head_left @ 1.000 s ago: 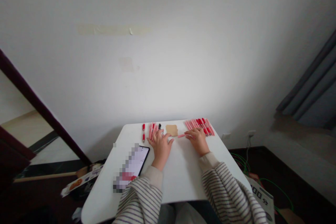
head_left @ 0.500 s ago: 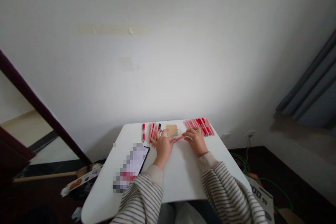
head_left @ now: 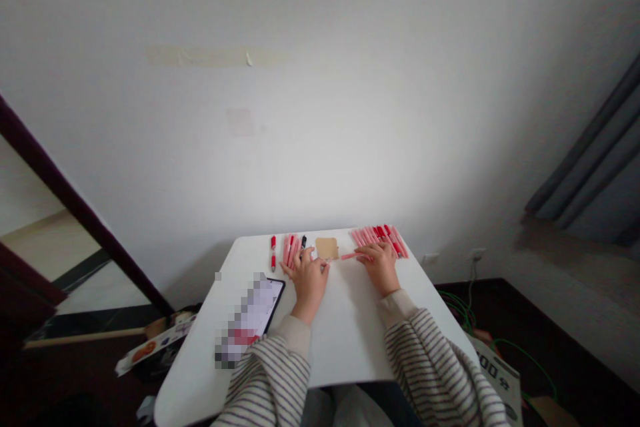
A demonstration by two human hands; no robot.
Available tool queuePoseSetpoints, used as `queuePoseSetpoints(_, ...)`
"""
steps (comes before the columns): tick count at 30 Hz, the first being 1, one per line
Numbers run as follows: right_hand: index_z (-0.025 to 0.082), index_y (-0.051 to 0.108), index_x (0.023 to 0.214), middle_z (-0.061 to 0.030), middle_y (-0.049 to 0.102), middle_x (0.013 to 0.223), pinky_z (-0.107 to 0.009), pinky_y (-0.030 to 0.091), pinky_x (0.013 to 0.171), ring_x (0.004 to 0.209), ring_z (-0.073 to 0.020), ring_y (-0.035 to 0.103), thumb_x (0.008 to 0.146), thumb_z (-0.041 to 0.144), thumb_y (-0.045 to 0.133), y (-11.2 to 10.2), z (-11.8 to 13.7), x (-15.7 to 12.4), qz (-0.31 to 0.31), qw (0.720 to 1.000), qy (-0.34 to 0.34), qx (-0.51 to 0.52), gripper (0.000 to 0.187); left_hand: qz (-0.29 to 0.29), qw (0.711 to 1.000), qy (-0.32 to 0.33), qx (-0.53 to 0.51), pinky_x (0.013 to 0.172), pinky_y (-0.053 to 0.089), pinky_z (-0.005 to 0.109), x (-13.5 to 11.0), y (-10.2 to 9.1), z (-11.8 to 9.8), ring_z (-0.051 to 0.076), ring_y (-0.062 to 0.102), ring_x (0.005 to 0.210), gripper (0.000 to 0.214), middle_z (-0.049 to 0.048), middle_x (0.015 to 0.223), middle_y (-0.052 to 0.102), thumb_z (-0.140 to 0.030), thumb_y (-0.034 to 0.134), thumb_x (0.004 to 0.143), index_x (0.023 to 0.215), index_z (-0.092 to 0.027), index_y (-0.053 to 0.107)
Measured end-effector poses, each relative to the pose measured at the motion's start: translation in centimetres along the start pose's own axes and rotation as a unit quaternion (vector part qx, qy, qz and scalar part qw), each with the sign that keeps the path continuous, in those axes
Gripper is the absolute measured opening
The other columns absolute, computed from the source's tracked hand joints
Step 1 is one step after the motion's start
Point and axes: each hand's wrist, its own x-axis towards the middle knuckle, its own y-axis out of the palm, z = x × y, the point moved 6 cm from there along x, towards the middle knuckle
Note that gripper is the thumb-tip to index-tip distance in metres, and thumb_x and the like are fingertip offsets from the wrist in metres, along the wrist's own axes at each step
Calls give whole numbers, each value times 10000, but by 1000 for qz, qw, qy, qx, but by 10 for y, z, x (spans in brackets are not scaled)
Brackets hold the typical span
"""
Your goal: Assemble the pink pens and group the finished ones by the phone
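Over the middle of the white table, my right hand [head_left: 381, 268] has its fingers closed on a slim pink pen [head_left: 349, 255], one end of which sticks out to the left. My left hand [head_left: 309, 282] pinches a small grey pen part [head_left: 324, 267] between thumb and forefinger, its other fingers spread. A gap separates the two pieces. Just behind it lies a tan square pad [head_left: 327, 248]. Close to my left fingers are several pink pens [head_left: 290, 247] and a black pen [head_left: 304, 241]. Past my right hand is a row of pink and red pens [head_left: 383, 235].
Two short red pieces [head_left: 273, 241] lie at the table's back left. A phone [head_left: 257, 310] rests beside my left forearm. The white table [head_left: 350, 340] stands against the wall [head_left: 320, 147]. Green cables [head_left: 463, 307] run on the floor at right.
My hands have drawn apart: the pink pen has gone right with my right hand, away from the grey part in my left. The left hand has shifted slightly left.
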Motion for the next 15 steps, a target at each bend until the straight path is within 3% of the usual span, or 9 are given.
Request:
queuePoseSetpoints(5, 323, 752, 924, -26, 706, 996, -431, 270, 934, 1047, -258, 451, 823, 262, 661, 3, 1, -2, 25, 1000, 1, -8, 149, 9, 1000, 1, 7, 1073, 82, 743, -1, -1, -3, 304, 401, 1259, 134, 37, 1256, 583, -366, 626, 789, 774, -274, 722)
queuePoseSetpoints(9, 347, 745, 919, -7, 708, 997, -441, 238, 961, 1070, -254, 444, 822, 293, 668, 4, 7, -4, 47, 999, -13, -16, 136, 1, 1000, 5, -3, 1059, 99, 753, -3, -5, -6, 321, 398, 1257, 168, 69, 1259, 570, -365, 598, 804, 884, -268, 710)
queuePoseSetpoints(15, 333, 745, 920, -3, 697, 1003, -441, 222, 986, 1087, -252, 428, 807, 273, 682, 0, 12, -5, 60, 998, -13, -29, 143, 20, 997, 73, -25, 1098, 118, 696, -13, -10, -20, 292, 419, 1235, 162, 48, 1237, 573, -370, 626, 789, 921, -301, 689)
